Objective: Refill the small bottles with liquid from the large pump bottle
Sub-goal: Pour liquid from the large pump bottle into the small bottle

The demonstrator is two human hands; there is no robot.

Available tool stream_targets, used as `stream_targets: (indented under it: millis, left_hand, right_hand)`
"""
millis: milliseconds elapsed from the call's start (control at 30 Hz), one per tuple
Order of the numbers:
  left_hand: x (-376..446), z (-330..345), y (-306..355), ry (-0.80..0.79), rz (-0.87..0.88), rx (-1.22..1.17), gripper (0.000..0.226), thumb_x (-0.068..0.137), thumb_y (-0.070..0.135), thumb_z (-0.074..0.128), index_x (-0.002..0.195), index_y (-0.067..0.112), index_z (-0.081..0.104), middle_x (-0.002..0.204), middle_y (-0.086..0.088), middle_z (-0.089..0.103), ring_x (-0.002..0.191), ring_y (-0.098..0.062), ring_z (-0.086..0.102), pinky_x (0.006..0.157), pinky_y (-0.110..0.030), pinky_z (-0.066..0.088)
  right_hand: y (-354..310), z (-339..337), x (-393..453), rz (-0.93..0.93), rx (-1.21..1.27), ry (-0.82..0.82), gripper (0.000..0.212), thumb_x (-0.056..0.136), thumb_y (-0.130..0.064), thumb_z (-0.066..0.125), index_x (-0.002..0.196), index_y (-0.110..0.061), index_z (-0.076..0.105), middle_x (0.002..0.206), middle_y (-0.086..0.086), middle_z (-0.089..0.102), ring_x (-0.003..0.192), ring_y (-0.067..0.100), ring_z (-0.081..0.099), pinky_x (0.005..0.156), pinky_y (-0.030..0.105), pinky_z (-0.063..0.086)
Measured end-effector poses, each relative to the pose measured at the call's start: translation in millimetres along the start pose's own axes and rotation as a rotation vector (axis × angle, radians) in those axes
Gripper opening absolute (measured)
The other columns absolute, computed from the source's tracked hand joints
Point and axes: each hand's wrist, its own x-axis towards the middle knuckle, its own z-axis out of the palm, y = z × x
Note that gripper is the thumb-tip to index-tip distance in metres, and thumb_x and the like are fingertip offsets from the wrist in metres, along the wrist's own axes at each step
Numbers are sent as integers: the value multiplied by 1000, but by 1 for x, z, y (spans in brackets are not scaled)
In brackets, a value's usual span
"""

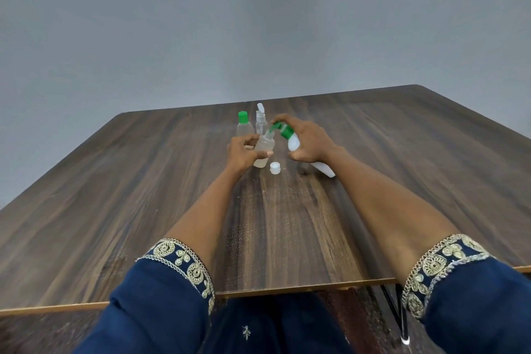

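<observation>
Three small bottles (263, 149), one pump bottle (298, 146)

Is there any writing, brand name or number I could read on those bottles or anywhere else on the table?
None can be read.
White pump bottle with green pump head: no print shows on its visible side.
Clear small bottle held open: no label visible.
Clear bottle with green cap and clear bottle with white flip cap: too small to tell.
Loose white cap and brown wooden table: plain.
</observation>
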Motion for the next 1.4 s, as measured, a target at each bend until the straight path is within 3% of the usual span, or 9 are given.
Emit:
stream_targets:
  millis: [133,300,600,800,1000,1167,1400]
  left_hand:
    - [0,-2,-4,22,-7,45,55,56,17,88,107,8,69,99,-10,70,89,-21,63,83,-37,53]
    - [-1,-2,-1,34,-3,38,53,57,18,87,106,9,69,99,-9,70,90,-21,64,86,-39,53]
    - [-5,-2,3,30,-6,67,53,59,16,87,109,6,69,103,-10,69,92,-21,62,87,-36,52]
    - [-6,-4,4,42,-16,37,50,62,16,85,108,7,68,100,-7,68,87,-16,59,82,-29,49]
    - [-4,-6,2,28,-18,43,51,60,16,86,107,8,68,99,-7,68,87,-17,60,82,-31,51]
    - [-6,-6,3,13,-12,29,49,62,15,85,107,8,68,96,-3,66,87,-15,59,81,-28,49]
    - [-3,-5,6,22,-16,16,48,61,15,85,106,8,69,96,-5,69,88,-17,62,78,-27,49]
  right_hand:
    - [-2,2,1,20,-15,-6,72,59,-26,55,130,-23,46,95,-1,58,73,23,51,61,26,35]
    - [1,1,-1,-3,-1,0,79,63,-19,60,139,-30,41,103,0,63,75,20,52,61,28,41]
    - [-2,2,1,9,-8,-5,71,60,-25,54,131,-22,46,100,3,61,72,21,48,60,24,33]
    - [0,3,1,11,4,-7,77,64,-18,59,138,-32,41,104,3,64,78,24,55,64,35,49]
    - [-3,5,2,17,-9,15,70,60,-25,54,130,-26,47,95,-5,58,73,22,50,61,27,37]
    - [-1,5,2,20,15,9,71,63,-20,60,132,-29,45,100,0,63,74,22,53,63,35,51]
    - [0,4,3,24,23,-6,75,63,-23,59,135,-31,42,101,2,64,73,20,51,62,31,47]
